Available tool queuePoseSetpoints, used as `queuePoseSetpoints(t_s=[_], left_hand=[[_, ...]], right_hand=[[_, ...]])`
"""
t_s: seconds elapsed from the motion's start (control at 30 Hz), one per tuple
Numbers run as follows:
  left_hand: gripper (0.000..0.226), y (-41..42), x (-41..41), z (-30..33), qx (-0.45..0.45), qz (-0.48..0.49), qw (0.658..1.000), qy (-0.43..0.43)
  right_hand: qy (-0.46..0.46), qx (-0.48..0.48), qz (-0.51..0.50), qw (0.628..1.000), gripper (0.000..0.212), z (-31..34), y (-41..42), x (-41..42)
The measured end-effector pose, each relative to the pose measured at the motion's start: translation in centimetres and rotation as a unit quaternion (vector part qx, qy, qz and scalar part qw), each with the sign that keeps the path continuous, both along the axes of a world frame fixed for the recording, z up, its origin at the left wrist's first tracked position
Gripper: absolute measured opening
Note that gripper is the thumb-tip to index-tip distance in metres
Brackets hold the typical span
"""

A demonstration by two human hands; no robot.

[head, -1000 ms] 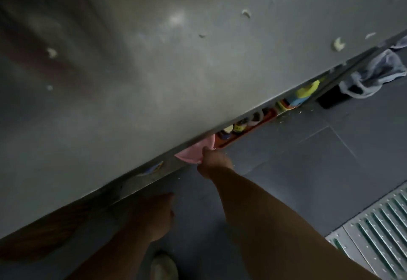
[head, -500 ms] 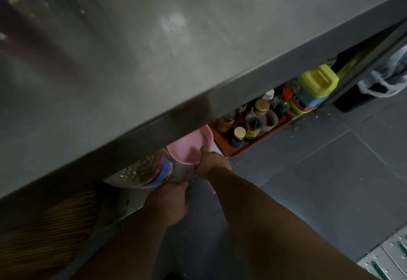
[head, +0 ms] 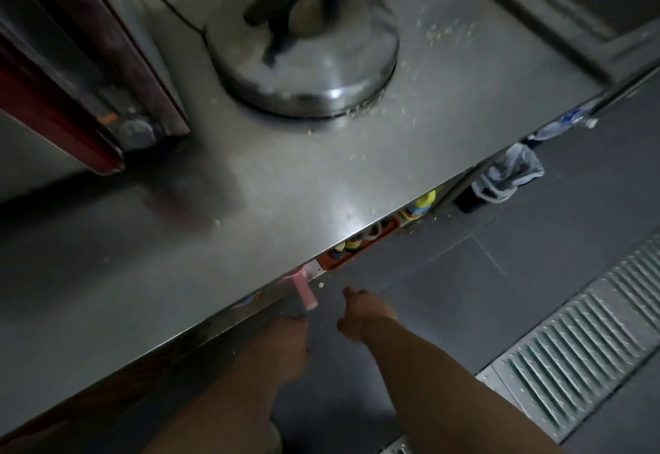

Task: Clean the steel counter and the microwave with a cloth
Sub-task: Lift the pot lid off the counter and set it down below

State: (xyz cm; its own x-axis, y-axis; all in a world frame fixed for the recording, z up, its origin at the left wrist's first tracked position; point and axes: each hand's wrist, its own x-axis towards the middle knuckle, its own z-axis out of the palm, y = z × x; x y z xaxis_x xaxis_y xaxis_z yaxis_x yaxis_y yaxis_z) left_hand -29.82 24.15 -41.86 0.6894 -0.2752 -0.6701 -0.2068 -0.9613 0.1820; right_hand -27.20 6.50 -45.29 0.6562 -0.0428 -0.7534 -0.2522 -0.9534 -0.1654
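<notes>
Crumb-strewn steel desk (head: 321, 182) carries a lidded pot (head: 307, 60); no cloth in sight. Both hands hang below its edge, left hand (head: 282, 343) and right hand (head: 364, 314) empty, loosely curled, likely hunting the shelf beside a pink handle (head: 305, 293).

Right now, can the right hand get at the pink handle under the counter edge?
Probably yes. The right hand sits just right of the pink handle, which sticks out past the counter edge with only open floor between them. The left hand is below it, not blocking.
</notes>
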Motion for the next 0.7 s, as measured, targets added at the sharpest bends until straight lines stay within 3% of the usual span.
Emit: queuePoseSetpoints(t_s=[0.17,0.33,0.4,0.5,0.7], left_hand=[[0.030,-3.6,1.5,12.6,-0.021,-0.019,1.000,-0.005],[0.037,-7.0,4.5,23.5,-0.038,0.009,0.999,-0.025],[0.033,-8.4,6.4,27.6,-0.039,0.015,0.997,-0.068],[0.050,-9.8,9.1,33.5,-0.038,0.029,0.987,-0.156],[0.037,-10.0,12.1,41.1,-0.001,0.094,0.963,-0.253]], right_hand=[[-0.004,-0.024,0.052,0.998,0.062,12.4,-2.9,0.4],[-0.048,-0.019,0.091,0.995,0.053,23.9,-6.1,4.9],[-0.081,-0.021,0.116,0.990,0.048,28.0,-7.9,7.0],[-0.131,-0.015,0.124,0.983,0.048,33.1,-11.2,9.3],[-0.189,-0.011,0.114,0.975,0.054,37.6,-17.0,12.0]])
